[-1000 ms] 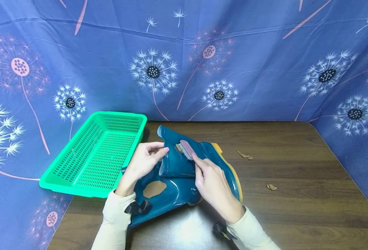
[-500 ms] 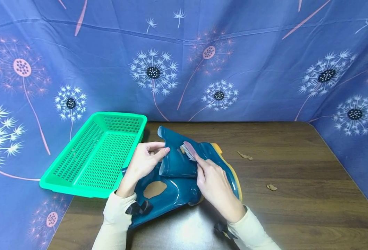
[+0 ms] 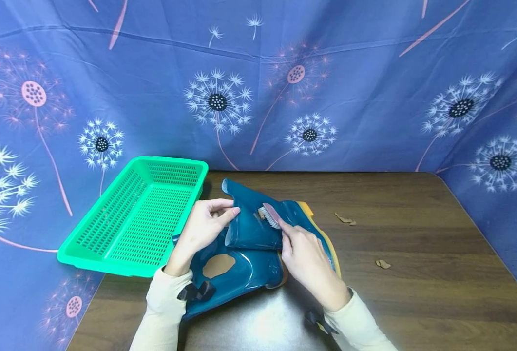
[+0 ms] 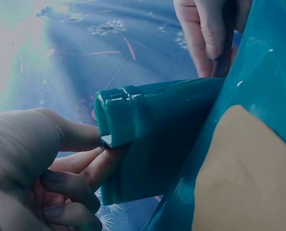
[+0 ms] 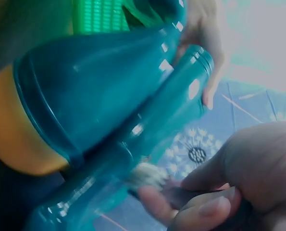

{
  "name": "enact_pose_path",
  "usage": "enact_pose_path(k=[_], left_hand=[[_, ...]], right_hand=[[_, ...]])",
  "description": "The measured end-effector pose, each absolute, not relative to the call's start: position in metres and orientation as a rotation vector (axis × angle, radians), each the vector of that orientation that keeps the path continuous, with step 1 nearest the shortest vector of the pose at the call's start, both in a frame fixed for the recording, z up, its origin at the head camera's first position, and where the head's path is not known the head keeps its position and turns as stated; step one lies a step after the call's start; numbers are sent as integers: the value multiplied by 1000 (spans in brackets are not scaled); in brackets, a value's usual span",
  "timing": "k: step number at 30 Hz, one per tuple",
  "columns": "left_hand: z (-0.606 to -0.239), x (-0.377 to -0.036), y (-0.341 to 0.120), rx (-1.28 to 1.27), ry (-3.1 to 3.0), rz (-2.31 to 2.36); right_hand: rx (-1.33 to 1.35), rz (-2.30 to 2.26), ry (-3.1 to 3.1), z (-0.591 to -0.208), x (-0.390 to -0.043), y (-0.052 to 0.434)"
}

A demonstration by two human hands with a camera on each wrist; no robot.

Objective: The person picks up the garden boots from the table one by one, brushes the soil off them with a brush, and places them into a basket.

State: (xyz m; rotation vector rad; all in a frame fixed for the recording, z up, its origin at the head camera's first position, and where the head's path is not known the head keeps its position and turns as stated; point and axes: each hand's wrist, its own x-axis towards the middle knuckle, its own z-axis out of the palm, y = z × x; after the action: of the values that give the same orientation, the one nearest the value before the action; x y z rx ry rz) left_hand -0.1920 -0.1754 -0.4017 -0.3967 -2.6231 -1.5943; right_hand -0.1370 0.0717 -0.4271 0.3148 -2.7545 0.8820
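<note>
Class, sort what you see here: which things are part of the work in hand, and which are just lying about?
In use:
- teal rubber boots, top edge pinched by the left hand
- pink brush, held by the right hand against a boot

Lying about:
- green basket, beside the boots
- brown scraps on the table

No words, labels, brand marks or numbers can be read anywhere in these views; the cloth backdrop [image 3: 372,97] carries only a printed dandelion pattern, no lettering
</note>
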Motion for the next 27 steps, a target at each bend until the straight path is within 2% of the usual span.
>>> enact_pose_path(k=[5,12,20,27], left_hand=[[-402,-192,-178,-415,-2611,-1600],[-402,-190,-182,-415,-2593,-1598],[-403,-192,-184,-438,-2589,-1637],[-403,-192,-178,-445,-2595,-1622]], right_hand=[[252,881,-2673,-423,-140,75],[385,876,-2749,-425,-137,68],[226,712,-2758,-423,-137,82],[368,800,-2707,-435,-131,81]])
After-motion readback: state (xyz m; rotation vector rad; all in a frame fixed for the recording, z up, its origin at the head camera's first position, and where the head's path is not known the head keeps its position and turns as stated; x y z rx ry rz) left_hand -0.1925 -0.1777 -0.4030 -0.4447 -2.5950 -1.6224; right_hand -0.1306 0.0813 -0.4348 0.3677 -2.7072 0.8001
